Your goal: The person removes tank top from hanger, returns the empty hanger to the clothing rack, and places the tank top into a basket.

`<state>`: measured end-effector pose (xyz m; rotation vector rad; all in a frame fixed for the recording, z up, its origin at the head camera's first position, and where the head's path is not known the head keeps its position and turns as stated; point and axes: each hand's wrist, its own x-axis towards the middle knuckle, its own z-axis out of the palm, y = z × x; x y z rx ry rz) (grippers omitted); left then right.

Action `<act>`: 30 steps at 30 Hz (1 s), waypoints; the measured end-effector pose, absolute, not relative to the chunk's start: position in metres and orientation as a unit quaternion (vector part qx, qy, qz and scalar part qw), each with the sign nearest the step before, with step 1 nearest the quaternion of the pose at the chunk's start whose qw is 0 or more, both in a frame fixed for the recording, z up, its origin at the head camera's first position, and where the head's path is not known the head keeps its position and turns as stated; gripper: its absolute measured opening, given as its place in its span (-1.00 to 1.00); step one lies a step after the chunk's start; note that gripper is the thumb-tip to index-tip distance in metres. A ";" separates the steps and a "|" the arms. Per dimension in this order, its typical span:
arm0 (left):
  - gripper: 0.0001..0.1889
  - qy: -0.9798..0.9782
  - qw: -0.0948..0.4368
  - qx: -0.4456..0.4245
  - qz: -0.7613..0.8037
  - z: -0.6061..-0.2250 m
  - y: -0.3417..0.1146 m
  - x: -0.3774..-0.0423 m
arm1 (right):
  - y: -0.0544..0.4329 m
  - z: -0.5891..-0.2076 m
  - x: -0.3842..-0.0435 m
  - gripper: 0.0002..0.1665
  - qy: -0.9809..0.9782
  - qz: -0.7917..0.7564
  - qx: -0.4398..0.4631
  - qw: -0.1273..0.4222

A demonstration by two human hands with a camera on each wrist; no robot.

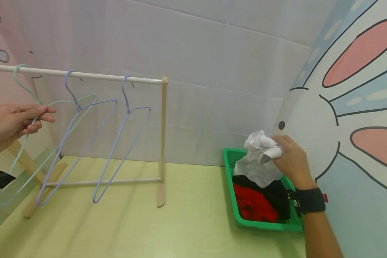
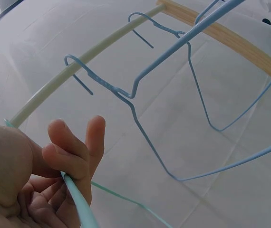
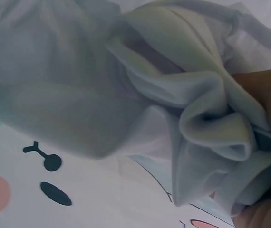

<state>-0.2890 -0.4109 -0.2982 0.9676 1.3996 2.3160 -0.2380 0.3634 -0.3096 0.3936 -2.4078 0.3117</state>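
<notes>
My left hand [image 1: 17, 123] pinches the near side of a mint green hanger [image 1: 24, 145] whose hook hangs over the rack's rail. In the left wrist view, the green hanger's wire [image 2: 78, 202] runs out between thumb and fingers. My right hand [image 1: 291, 159] grips a bunched white cloth garment [image 1: 258, 161] over the green basket [image 1: 235, 211]. Folds of the white garment [image 3: 211, 114] fill much of the right wrist view. Below it in the basket lie a red garment [image 1: 254, 204] and a black garment [image 1: 278, 197].
Two lavender hangers [image 1: 59, 150] [image 1: 111, 161] hang right of the green one on the white rail [image 1: 100, 76]. A wooden post [image 1: 162, 132] ends the rack. The basket stands on a pale yellow table [image 1: 190, 208], beside a rabbit-printed wall [image 1: 309, 118].
</notes>
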 end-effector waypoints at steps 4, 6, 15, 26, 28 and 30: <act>-0.40 0.470 0.142 0.333 0.805 -0.299 -0.411 -0.287 | 0.370 -0.322 -0.242 -0.44 -0.934 0.115 0.148 0.304; -0.51 0.582 0.058 0.258 0.769 -0.295 -0.411 -0.281 | 0.371 -0.326 -0.245 -0.42 -0.938 0.117 0.147 0.290; -0.60 0.637 0.003 0.195 0.746 -0.288 -0.406 -0.271 | 0.369 -0.336 -0.251 -0.48 -0.946 0.108 0.151 0.266; -0.61 0.654 -0.006 0.174 0.736 -0.289 -0.396 -0.264 | 0.380 -0.358 -0.254 -0.45 -0.974 0.105 0.120 0.158; -0.60 0.654 -0.006 0.178 0.736 -0.289 -0.395 -0.263 | 0.381 -0.362 -0.255 -0.45 -0.974 0.104 0.127 0.154; -0.61 0.660 -0.010 0.173 0.731 -0.288 -0.395 -0.263 | 0.382 -0.367 -0.256 -0.44 -0.974 0.102 0.132 0.152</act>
